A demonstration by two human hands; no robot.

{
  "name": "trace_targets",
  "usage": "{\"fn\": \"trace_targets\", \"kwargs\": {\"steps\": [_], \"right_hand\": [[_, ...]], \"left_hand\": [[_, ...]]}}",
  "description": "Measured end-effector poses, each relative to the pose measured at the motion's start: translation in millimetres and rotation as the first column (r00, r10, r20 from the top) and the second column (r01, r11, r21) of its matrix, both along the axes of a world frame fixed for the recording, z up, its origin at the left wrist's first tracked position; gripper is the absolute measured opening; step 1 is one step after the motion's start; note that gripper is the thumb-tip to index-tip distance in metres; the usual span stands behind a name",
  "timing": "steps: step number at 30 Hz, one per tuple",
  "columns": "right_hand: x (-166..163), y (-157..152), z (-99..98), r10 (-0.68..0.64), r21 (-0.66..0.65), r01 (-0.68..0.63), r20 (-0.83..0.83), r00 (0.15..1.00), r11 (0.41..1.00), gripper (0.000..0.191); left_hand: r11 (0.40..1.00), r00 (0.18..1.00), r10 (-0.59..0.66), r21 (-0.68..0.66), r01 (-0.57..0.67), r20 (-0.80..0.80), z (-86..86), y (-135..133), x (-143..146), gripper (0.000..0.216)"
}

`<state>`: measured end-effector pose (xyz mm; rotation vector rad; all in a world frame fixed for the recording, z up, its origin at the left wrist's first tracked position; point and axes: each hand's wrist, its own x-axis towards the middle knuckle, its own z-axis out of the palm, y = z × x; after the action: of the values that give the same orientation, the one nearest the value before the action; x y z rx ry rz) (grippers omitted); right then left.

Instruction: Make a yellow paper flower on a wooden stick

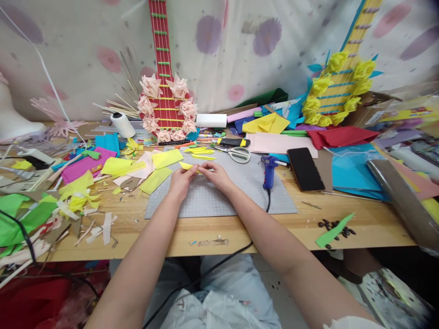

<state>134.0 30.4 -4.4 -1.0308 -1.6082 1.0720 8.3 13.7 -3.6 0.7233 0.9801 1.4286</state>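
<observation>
Over the grey cutting mat (209,201), my left hand (183,179) pinches a small piece of yellow paper (186,166). My right hand (216,175) meets it fingertip to fingertip, closed on the paper's right end, which the fingers mostly hide. Just beyond my hands lie several narrow yellow paper pieces (199,151). Beside my left hand are larger yellow sheets (167,158). Scissors with pale handles (239,154) rest behind my right hand. To the right a blue glue gun (269,171) stands on the mat, its cord running down past the table edge.
A red paper guitar with pink flowers (168,107) and a yellow one with yellow flowers (338,91) lean at the back. A phone (306,169) lies right, near a plastic-wrapped brown roll (398,201). Paper scraps (78,192) crowd the left. Dark seeds (346,231) lie front right.
</observation>
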Motion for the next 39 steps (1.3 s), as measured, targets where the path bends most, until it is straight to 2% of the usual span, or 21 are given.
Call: {"fn": "trace_targets", "kwargs": {"steps": [3, 8, 15, 26, 32, 39], "right_hand": [[-1, 3, -2.5, -0.052, 0.066, 0.048, 0.070, 0.996, 0.997, 0.018], [3, 5, -4.5, -0.024, -0.064, 0.030, 0.099, 0.995, 0.997, 0.022], [8, 4, 0.5, -0.122, -0.207, 0.145, 0.123, 0.985, 0.967, 0.029], [15, 8, -3.0, -0.068, -0.311, 0.083, 0.058, 0.996, 0.947, 0.030], [20, 8, -2.3, -0.003, -0.322, -0.001, -0.013, 1.000, 0.947, 0.026], [23, 10, -4.7, 0.005, -0.330, -0.005, -0.002, 1.000, 0.944, 0.027]], "left_hand": [[1.000, 1.000, 0.009, 0.009, -0.009, 0.005, 0.1, 0, 0, 0.026], [0.998, 0.996, 0.066, -0.017, -0.065, 0.067, 2.3, 0, -1, 0.020], [0.994, 0.992, 0.099, -0.061, -0.094, 0.082, 6.0, -1, -1, 0.011], [0.984, 0.980, 0.172, -0.065, -0.166, 0.102, 5.6, 2, -8, 0.009], [0.975, 0.972, 0.217, -0.077, -0.210, 0.094, 7.1, 2, -15, 0.007], [0.971, 0.969, 0.227, -0.094, -0.218, 0.100, 12.1, 1, -16, 0.005]]}}
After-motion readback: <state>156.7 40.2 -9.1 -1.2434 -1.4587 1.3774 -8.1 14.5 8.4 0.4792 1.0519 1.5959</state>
